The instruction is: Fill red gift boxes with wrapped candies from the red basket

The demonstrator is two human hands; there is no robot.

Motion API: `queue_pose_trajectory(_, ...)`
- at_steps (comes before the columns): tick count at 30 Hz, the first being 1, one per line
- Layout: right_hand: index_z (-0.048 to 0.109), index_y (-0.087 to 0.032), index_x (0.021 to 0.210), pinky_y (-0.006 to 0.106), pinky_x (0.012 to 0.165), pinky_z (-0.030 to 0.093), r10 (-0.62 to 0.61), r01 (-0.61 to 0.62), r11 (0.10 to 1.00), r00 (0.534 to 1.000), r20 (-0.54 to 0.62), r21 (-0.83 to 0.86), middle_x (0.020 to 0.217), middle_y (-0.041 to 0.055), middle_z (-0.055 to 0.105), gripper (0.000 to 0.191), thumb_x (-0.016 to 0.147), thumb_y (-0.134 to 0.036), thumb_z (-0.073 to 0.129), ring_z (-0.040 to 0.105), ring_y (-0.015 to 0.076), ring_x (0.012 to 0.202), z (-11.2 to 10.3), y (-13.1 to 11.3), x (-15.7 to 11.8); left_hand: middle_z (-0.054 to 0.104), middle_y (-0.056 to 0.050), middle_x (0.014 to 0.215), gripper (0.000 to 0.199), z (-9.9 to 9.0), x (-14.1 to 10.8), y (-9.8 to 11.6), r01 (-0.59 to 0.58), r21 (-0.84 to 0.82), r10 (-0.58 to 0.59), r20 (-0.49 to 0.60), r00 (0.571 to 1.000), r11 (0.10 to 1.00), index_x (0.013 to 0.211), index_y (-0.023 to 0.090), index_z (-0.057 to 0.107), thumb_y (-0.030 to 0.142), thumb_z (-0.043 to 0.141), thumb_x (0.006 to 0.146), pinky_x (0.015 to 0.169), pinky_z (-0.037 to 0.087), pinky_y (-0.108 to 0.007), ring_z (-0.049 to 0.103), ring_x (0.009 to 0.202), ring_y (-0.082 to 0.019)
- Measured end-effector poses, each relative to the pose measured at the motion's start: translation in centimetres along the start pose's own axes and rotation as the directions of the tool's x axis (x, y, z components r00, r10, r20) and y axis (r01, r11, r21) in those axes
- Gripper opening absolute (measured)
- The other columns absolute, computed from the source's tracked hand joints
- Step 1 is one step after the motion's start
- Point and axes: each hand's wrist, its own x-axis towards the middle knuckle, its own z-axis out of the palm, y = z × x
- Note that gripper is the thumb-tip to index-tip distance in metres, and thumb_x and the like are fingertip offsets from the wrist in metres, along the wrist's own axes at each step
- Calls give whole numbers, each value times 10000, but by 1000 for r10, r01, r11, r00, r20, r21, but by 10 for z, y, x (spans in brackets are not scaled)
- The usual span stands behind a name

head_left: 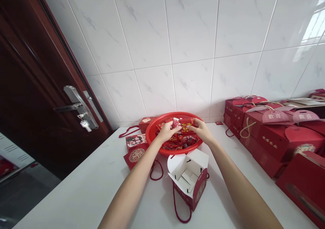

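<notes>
Both hands are over a red plastic basket (152, 129) heaped with red-wrapped sweets (175, 144). My left hand (166, 132) is closed on a small red-and-white wrapped candy (176, 122). Between the fingers of my right hand (203, 131) is a red packet with gold lettering (187, 124); its left end meets the candy. In front of the basket stands an open red gift box (199, 190) with a white inside and dark red cord handles. Folded flaps show at its bottom, with no sweets visible on them.
Left of the basket lie small red boxes (137, 154) with cords. Larger red gift boxes (269, 134) with rope handles are stacked along the right. A tiled wall (188, 87) closes off the back of the white table (101, 188). A dark door with keys (85, 124) stands at left.
</notes>
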Motion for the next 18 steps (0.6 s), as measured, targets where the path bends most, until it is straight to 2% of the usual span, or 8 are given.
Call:
queue_pose_trajectory(3, 607, -195, 990, 445, 880, 530, 0, -3, 999, 997, -81, -35, 1042, 95, 726, 343, 720, -400, 661, 674, 271, 958, 1, 8, 3, 735, -96, 1013, 386, -1, 0, 3, -31, -60, 31, -5, 1000, 998, 939, 138, 683, 491, 701, 784, 951, 498, -404, 665, 1020, -273)
queue_pose_trajectory(6, 572, -224, 1180, 486, 1013, 450, -30, 14, 996, 983, -182, -88, 1266, 98, 651, 497, 707, -346, 662, 612, 283, 1125, 0, 13, 6, 740, -96, 1034, 371, 0, -1, 4, -52, -100, 50, -17, 999, 994, 945, 133, 692, 461, 721, 776, 968, 495, -429, 668, 1015, -279)
queue_pose_trajectory(8, 601, -255, 1199, 465, 1070, 399, -69, 51, 990, 987, -143, -130, 1333, 68, 620, 488, 718, -325, 650, 570, 276, 1203, 0, 12, 7, 741, -94, 1034, 370, 1, -1, 3, -56, -117, 54, -20, 998, 992, 948, 135, 693, 446, 751, 756, 973, 497, -445, 668, 1011, -281)
queue_pose_trajectory(10, 691, -247, 1043, 434, 1032, 426, -82, 76, 986, 996, -36, -152, 1197, 55, 693, 313, 751, -338, 625, 608, 273, 1135, 0, 8, 6, 735, -90, 1059, 380, 1, -1, 3, -63, -144, 63, -6, 998, 988, 986, 146, 687, 424, 775, 741, 976, 502, -452, 661, 1037, -283)
queue_pose_trajectory(12, 724, -226, 861, 405, 926, 479, -64, 71, 987, 996, 56, -142, 994, 56, 739, 205, 780, -374, 608, 656, 260, 976, -1, 3, 3, 717, -86, 1099, 443, 1, -1, 1, -58, -179, 63, 19, 998, 982, 1064, 166, 656, 392, 808, 714, 957, 520, -447, 649, 1077, -283)
queue_pose_trajectory(15, 731, -210, 809, 362, 825, 497, -47, 60, 992, 993, 109, -111, 895, 48, 738, 240, 790, -426, 628, 656, 231, 863, -1, -3, 0, 690, -90, 1138, 576, 1, -1, -1, -16, -232, 30, 60, 998, 972, 1146, 192, 579, 335, 856, 662, 909, 551, -426, 639, 1111, -280)
queue_pose_trajectory(18, 712, -200, 751, 331, 759, 482, -42, 53, 995, 992, 123, -87, 796, 31, 705, 277, 772, -473, 668, 620, 198, 777, -1, -5, -1, 682, -97, 1133, 587, 1, -2, -2, 30, -258, -3, 105, 994, 966, 1146, 189, 556, 311, 863, 661, 860, 573, -403, 650, 1087, -270)
